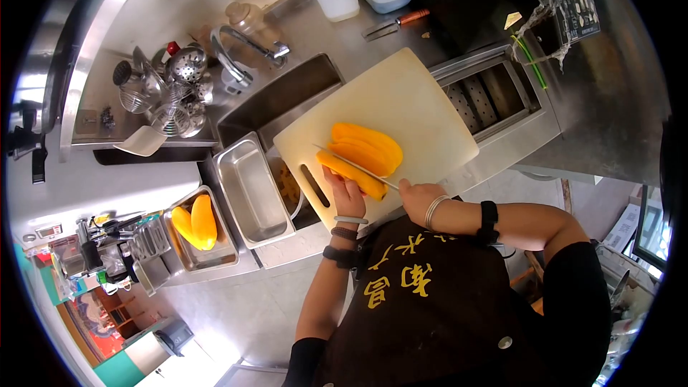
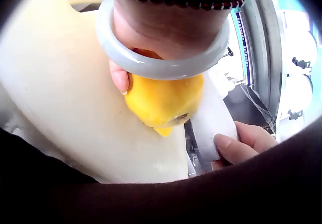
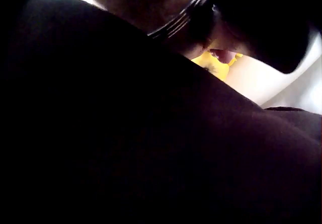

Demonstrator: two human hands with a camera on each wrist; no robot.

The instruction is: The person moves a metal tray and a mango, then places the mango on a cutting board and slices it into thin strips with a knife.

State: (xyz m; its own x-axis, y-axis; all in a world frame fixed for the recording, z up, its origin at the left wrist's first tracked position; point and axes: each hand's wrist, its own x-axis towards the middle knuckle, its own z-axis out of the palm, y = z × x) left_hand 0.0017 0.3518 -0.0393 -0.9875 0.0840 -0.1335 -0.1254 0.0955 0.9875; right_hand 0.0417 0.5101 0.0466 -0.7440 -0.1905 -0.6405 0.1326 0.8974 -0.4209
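On a white cutting board (image 1: 423,115) lies a long yellow squash (image 1: 356,175), its near end showing round in the left wrist view. My left hand (image 1: 347,197) grips it, a thumb or fingertip pressing its side. The right hand (image 1: 421,202) holds a knife (image 2: 214,118) by the handle, which the fingers hide. Its blade runs lengthwise along the squash's far side in the head view. Just beyond the blade, more yellow squash (image 1: 369,145) lies side by side on the board. Dark cloth fills most of the right wrist view, leaving a bit of squash (image 3: 217,68) visible.
Left of the board stands a steel pan (image 1: 247,179); another pan (image 1: 228,249) holds two yellow squashes (image 1: 195,223). A sink (image 1: 301,89) with a faucet (image 1: 233,64) lies behind. Ladles and strainers (image 1: 175,93) are heaped at back left. A red-handled tool (image 1: 401,23) rests behind the board.
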